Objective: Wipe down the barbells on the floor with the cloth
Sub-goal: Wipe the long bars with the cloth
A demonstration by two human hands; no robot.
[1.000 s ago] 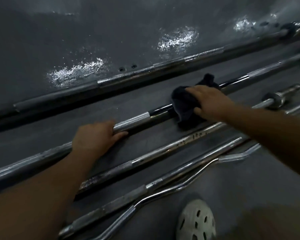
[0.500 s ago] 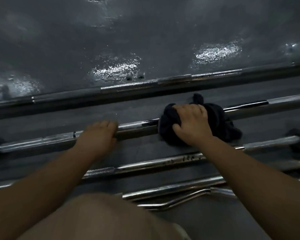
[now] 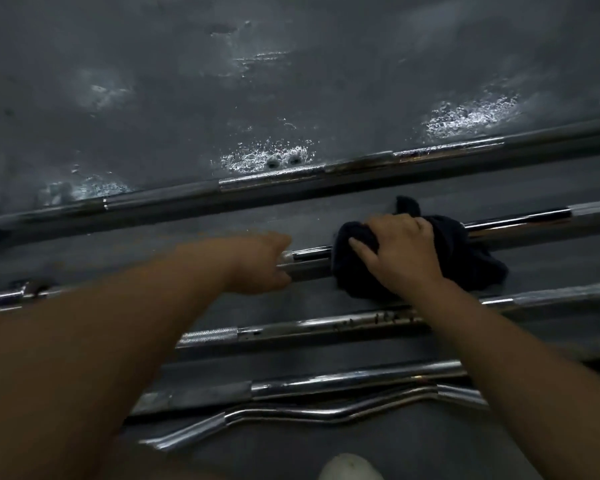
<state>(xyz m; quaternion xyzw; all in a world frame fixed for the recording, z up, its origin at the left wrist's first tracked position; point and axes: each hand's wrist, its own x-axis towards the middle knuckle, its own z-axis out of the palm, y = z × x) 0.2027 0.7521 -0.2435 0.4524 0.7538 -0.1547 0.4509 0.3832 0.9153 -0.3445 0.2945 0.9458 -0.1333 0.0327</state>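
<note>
Task's thing: the cloth (image 3: 471, 258) is dark and bunched, draped over the second barbell (image 3: 520, 226) from the wall (image 3: 291, 81), part way along its shaft.
Right hand: the right hand (image 3: 402, 251) is clamped down on the cloth, with its fingers curled over the bundle and pressing it to the shaft.
Left hand: the left hand (image 3: 260, 265) is blurred, but we see it closed on the same barbell just beside the cloth, fingers over the top and thumb beneath, steadying it.
Done so far: we judge the wiping to be in mid-stroke on this one barbell; its shaft right of the cloth shines, though we cannot tell clean from unclean.
Left to do: the barbell by the wall (image 3: 326, 174), the third barbell (image 3: 326, 327) with its dark specks, the fourth barbell (image 3: 343, 379) and the bent bar (image 3: 291, 414) lie on the floor (image 3: 499, 181) untouched by either hand, so we reckon most of the job remains.
Changed since the earlier frames: the cloth and right hand have slid left along the shaft, and the bare stretch between the two hands has narrowed to a short gap.
Also changed: the knee has left our view, and a pale shoe (image 3: 350, 467) shows at the bottom edge.
</note>
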